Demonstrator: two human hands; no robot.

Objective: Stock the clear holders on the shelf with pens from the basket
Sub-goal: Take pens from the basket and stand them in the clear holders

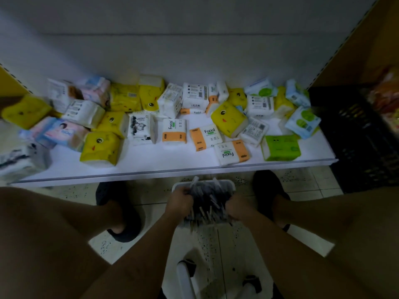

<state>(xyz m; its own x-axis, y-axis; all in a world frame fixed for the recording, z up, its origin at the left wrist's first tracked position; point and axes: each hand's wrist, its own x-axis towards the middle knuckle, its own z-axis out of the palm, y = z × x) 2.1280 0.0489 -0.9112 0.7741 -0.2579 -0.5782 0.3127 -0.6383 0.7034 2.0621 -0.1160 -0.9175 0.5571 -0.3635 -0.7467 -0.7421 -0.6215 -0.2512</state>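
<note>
Pens (208, 205): light, stiff, slick sticks, lying loose and tangled in the white basket (224, 184) on the floor, just below the shelf (172, 169) edge, between the feet. Probably best taken as a bunch round mid-barrel, otherwise they fan out and slip. Left grip (180, 201) is curled round a bundle, ends poking up past the knuckles. Right grip (237, 209) is curled at the pile's right side, touching pens; holding any or not, cannot tell, blurred. Clear holders not in view; shelf carries tissue packs (172, 130).

Jumbled dark pens (206, 200) in white floor basket (230, 184)
</note>
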